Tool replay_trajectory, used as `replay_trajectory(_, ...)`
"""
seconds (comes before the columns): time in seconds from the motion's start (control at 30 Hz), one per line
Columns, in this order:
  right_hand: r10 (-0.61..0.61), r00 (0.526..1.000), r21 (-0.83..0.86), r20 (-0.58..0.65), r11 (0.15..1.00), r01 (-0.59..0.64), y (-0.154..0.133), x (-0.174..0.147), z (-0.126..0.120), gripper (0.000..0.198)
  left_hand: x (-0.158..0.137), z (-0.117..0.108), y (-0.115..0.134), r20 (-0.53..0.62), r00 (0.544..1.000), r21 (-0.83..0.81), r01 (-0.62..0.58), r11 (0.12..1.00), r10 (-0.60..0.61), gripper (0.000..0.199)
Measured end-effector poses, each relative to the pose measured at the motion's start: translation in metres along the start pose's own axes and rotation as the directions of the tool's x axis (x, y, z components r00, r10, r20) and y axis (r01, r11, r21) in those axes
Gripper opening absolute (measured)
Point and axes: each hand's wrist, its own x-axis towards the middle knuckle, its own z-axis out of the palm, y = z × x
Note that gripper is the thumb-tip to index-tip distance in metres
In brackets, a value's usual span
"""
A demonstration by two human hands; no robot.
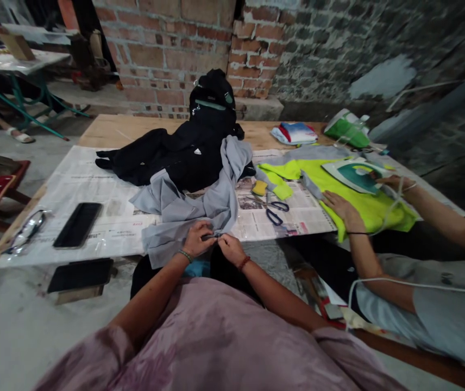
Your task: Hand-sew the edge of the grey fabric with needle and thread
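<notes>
Far left of table: glasses (26, 233) on newspaper (112, 239), then a dark phone (78, 225). Next, black clothes (183, 146) in a heap, with grey cloth (200, 209) partly against them; cloth runs forward to the near table edge and drapes over it. There, left hand (198, 239) closed on the cloth's edge; right hand (231, 250) pinching the same edge, fingertips meeting the left's. Right of these: scissors (274, 213), blades near a yellow sponge (259, 188). Far right: co-worker's hand gripping an iron (352, 176) on a lime garment (318, 187).
</notes>
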Motion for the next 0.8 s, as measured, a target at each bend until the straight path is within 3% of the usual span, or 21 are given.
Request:
replay_trajectory(0.17,0.02,1.0,0.026,-0.001,0.999,-0.02,0.0015,-0.0001,0.0012,0.025,-0.0002,-0.001,0.0028,-0.001,0.999,-0.007,0.042,0.999,-0.042,0.033)
replay_trajectory(0.5,0.04,0.999,0.089,-0.008,0.995,-0.039,-0.0019,0.0022,0.0019,0.026,0.0014,0.0034,-0.0012,0.07,0.993,0.067,0.095,0.993,-0.1,0.006)
replay_trajectory(0.8,0.026,0.999,0.11,0.026,0.994,-0.028,-0.006,0.0012,0.005,0.026,0.0018,0.0054,-0.0014,0.067,0.993,0.051,0.096,0.994,-0.099,0.011)
